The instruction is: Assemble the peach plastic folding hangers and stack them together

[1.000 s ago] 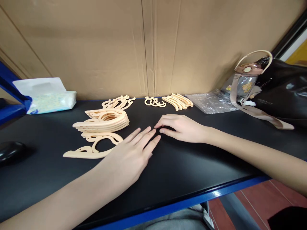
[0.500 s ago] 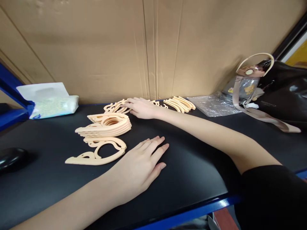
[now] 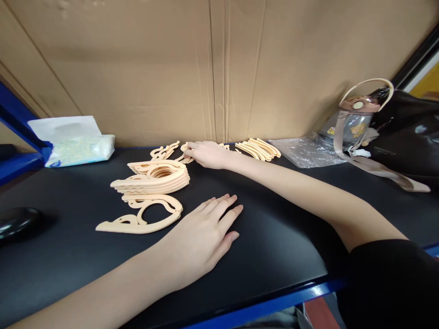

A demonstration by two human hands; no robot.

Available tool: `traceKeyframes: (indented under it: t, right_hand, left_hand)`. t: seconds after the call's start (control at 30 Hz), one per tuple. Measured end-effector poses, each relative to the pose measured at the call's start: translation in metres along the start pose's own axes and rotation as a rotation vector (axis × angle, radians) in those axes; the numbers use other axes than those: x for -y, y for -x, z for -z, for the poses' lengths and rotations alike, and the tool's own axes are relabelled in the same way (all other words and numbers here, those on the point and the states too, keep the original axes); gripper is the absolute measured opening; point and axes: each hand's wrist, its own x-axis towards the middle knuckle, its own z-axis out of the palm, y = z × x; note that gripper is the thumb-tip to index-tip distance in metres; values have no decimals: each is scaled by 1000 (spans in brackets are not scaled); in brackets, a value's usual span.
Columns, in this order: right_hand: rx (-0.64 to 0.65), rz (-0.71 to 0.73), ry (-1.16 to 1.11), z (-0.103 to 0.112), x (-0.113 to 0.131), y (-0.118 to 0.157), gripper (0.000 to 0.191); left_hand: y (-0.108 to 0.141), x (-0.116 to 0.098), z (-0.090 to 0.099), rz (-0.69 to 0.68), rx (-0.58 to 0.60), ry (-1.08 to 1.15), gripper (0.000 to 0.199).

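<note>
My left hand (image 3: 209, 228) lies palm down on the black table, fingers stretched out and holding nothing. Just left of it is a cream folding hanger (image 3: 161, 224), folded into a loop. Behind that hanger rises a stack of similar folded hangers (image 3: 154, 180). At the back, my right hand (image 3: 207, 154) is closed, with its fingertips on a cream hanger piece (image 3: 187, 159) that is partly hidden. Loose curved hanger pieces (image 3: 164, 151) lie left of this hand. More slim hanger arms (image 3: 259, 149) rest in a row to its right.
A tissue pack (image 3: 80, 148) sits at the back left, and a black mouse (image 3: 17, 222) at the left edge. To the right are a clear plastic bag (image 3: 305, 151), a strapped water bottle (image 3: 356, 119) and a black bag (image 3: 408, 132). Cardboard (image 3: 154, 68) stands behind.
My right hand has drawn slightly right, its fingers now curled in on a hanger piece and apart from the left pieces. My left hand stays flat. The view has shifted slightly.
</note>
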Motion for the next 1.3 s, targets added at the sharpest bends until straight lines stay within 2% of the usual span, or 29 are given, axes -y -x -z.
traceKeyframes:
  t: [0.17,0.47,0.67,1.13,1.3]
  right_hand:
    - [-7,-1,45,5,3,9,23]
    - [-59,-59,68,-1,6,21,24]
    - [-75,-122,56,-2,9,27,22]
    - [-44,-60,-3,4,16,28,24]
    - [-51,-67,-125,-1,13,21,26]
  left_hand:
    - [-1,-1,3,4,58,-37,45]
    - [-1,-1,3,8,12,7,42]
    - [-1,-2,3,14,25,-7,42]
    - [-1,-4,6,23,79,-46,45]
    - [0,-3,4,20,89,-62,45]
